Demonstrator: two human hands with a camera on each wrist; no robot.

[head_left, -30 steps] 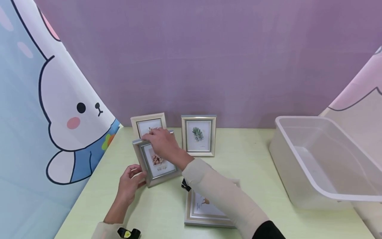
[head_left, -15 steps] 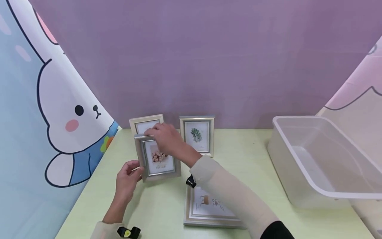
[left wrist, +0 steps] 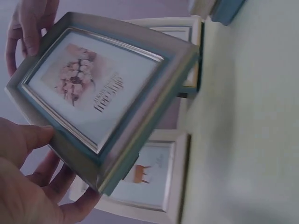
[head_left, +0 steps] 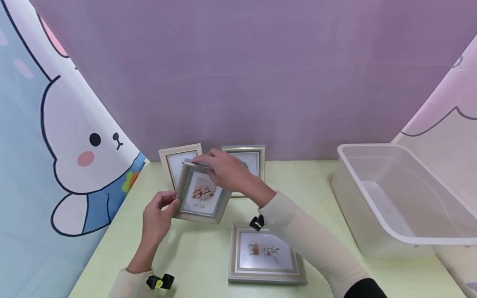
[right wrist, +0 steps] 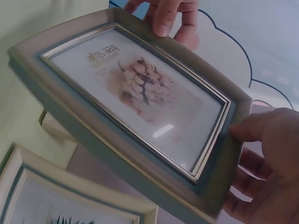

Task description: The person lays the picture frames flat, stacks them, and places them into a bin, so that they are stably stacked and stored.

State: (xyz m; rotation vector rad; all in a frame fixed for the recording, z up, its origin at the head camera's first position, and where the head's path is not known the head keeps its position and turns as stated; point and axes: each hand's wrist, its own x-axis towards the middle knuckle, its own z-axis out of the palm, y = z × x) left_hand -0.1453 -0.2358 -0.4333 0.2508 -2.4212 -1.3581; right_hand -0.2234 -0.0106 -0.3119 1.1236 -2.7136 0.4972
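A small silver-beige picture frame (head_left: pixel 203 192) with a pink flower print is held tilted above the table by both hands. My left hand (head_left: pixel 158 217) grips its left side, thumb on the front and fingers behind, as the left wrist view shows. My right hand (head_left: pixel 231 169) pinches the top edge, its thumb (right wrist: pixel 252 128) on the front border. Behind it stand two more picture frames: a cream one (head_left: pixel 162 157) at left, partly covered, and a gold-silver one (head_left: pixel 262 165) with a green leaf print, partly hidden by my right hand.
A larger picture frame (head_left: pixel 238 276) with a deer-and-plant print lies flat at the front of the pale green table (head_left: pixel 201 256). At right stands a white plastic bin (head_left: pixel 350 203). A purple backdrop (head_left: pixel 298 82) rises behind the table, with a rabbit-print cloth (head_left: pixel 74 157) at left.
The flower-print picture frame has risen and shifted right, now tilted the other way, with both hands still on it. My right arm moved right, uncovering more of the flat picture frame.
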